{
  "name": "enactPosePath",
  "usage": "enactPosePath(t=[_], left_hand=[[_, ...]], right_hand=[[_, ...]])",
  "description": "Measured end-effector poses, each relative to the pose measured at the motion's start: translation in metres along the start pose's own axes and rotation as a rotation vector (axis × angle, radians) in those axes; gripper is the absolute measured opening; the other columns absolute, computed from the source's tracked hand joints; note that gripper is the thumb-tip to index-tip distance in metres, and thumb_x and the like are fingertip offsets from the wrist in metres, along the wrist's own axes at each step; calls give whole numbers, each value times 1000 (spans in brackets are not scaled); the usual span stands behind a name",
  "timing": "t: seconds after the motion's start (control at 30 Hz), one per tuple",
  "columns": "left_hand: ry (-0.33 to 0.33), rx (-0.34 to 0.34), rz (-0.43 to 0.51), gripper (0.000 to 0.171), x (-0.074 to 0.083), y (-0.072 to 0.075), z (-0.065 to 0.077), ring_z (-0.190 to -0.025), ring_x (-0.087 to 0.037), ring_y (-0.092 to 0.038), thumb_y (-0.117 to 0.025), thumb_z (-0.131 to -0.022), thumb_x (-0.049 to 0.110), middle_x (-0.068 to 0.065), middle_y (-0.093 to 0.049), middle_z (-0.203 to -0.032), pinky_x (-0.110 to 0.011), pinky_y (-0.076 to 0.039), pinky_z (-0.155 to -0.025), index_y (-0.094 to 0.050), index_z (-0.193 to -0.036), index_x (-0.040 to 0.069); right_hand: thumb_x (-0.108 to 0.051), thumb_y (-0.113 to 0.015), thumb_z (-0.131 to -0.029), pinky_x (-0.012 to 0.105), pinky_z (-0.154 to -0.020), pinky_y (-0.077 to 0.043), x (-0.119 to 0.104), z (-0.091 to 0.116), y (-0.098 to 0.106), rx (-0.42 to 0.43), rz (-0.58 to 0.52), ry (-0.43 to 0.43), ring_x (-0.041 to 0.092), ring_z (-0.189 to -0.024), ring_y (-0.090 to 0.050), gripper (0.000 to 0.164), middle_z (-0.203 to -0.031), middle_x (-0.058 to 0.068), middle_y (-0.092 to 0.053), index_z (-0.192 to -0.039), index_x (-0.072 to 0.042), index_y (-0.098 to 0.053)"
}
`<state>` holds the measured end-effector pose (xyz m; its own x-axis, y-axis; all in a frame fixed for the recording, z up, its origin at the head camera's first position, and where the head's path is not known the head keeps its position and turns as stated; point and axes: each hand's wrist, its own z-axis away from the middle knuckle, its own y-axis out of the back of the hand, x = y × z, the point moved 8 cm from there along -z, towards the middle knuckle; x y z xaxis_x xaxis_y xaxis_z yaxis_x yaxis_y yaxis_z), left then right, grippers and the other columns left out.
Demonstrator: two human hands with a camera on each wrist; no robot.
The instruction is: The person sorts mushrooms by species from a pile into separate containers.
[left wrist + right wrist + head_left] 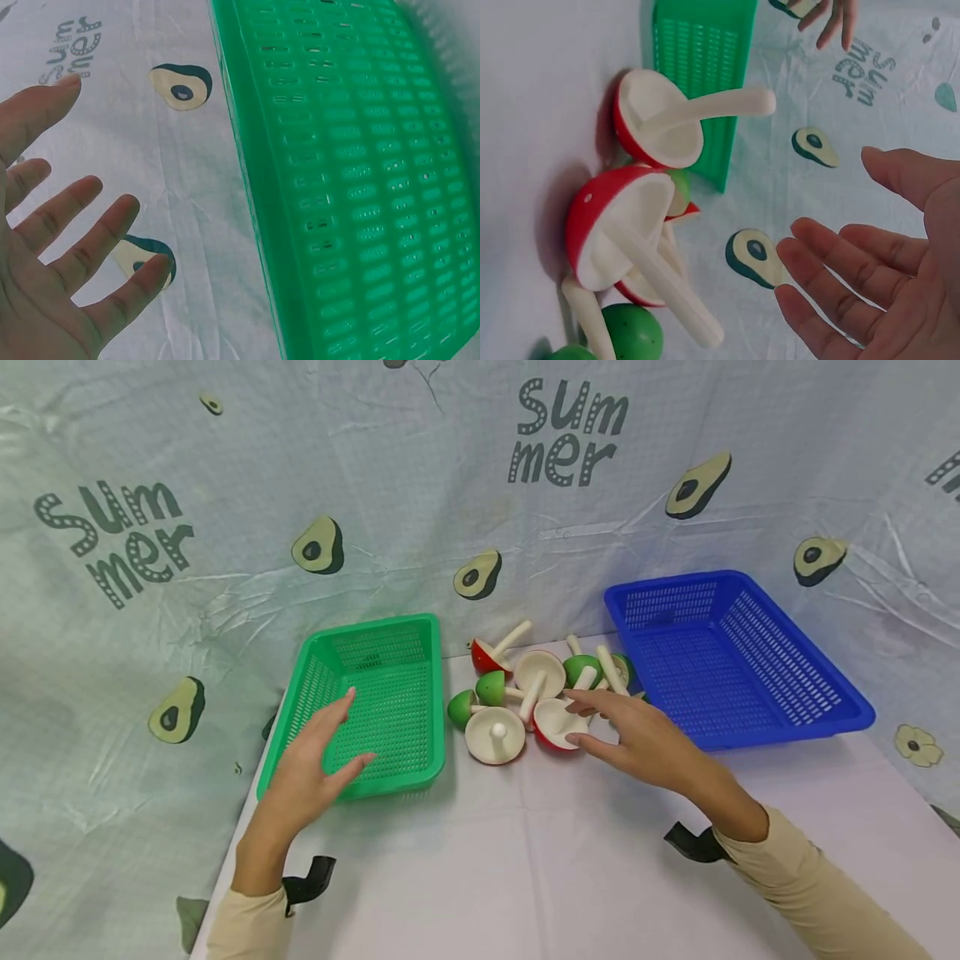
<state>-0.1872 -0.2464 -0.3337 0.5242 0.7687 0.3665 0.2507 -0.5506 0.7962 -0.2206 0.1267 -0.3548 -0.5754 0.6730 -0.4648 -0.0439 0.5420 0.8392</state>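
Note:
My left hand (300, 772) is held over the near left part of the green basket (397, 710), fingers spread and holding nothing. In the left wrist view its palm (37, 292) shows beside the basket's side. My right hand (645, 739) hovers over the right edge of a pile of toy mushrooms, thumb apart from the fingers, nothing between them. Nearest to it is a red-capped mushroom (551, 723), lying with its white stem up; the hand partly covers it in the head view. Beside that one lies another upturned red mushroom (622, 116). Green-capped mushrooms (491, 687) lie farther back.
A blue basket (690, 664) stands to the right of the pile, the green one to its left. A red mushroom (483, 657) lies at the back, near the hanging avocado-print cloth (405, 510). White cloth (480, 868) covers the table in front.

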Motion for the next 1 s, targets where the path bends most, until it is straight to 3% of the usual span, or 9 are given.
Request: enactPosePath(t=[0.17, 0.37, 0.57, 0.73, 1.0], left_hand=[[-1, 30, 22, 99, -10, 8, 1, -118, -31, -59, -85, -76, -5, -19, -53, -144, -35, -46, -93, -34, -160, 12], [22, 62, 6, 96, -21, 19, 4, -114, -30, -62, -83, -77, -9, -17, -56, -142, -28, -50, -86, -38, -158, 14], [60, 91, 21, 91, -34, 26, 6, -112, -23, -61, -81, -79, -10, -15, -56, -143, -6, -40, -87, -42, -157, 14], [110, 110, 27, 86, -48, 32, 13, -113, -1, -56, -80, -81, -9, -15, -57, -141, -5, -39, -85, -44, -156, 16], [195, 117, 61, 82, -72, 37, 26, -111, 8, -51, -76, -85, -8, -16, -56, -142, -8, -40, -85, -44, -156, 18]], right_hand=[[-35, -73, -95, 39, -84, -55, -2, -4, -4, -2, -94, 17, 19, -109, -67, 58, -119, -1, -71, -146, -12, -55], [-27, -74, -95, 43, -88, -56, -4, -8, -7, -3, -179, 30, 19, -107, -69, 56, -119, 6, -71, -144, -7, -56], [-20, -74, -95, 43, -90, -56, -4, -13, -13, -20, -260, 7, 20, -106, -69, 53, -118, 7, -71, -143, -6, -56], [-22, -76, -93, 40, -90, -57, -4, -18, -20, -30, -294, -6, 21, -104, -69, 52, -116, 5, -72, -140, -6, -59], [-24, -78, -92, 42, -89, -57, -4, -26, -29, -44, -357, -17, 19, -101, -70, 52, -114, 3, -72, -137, -6, -61]])
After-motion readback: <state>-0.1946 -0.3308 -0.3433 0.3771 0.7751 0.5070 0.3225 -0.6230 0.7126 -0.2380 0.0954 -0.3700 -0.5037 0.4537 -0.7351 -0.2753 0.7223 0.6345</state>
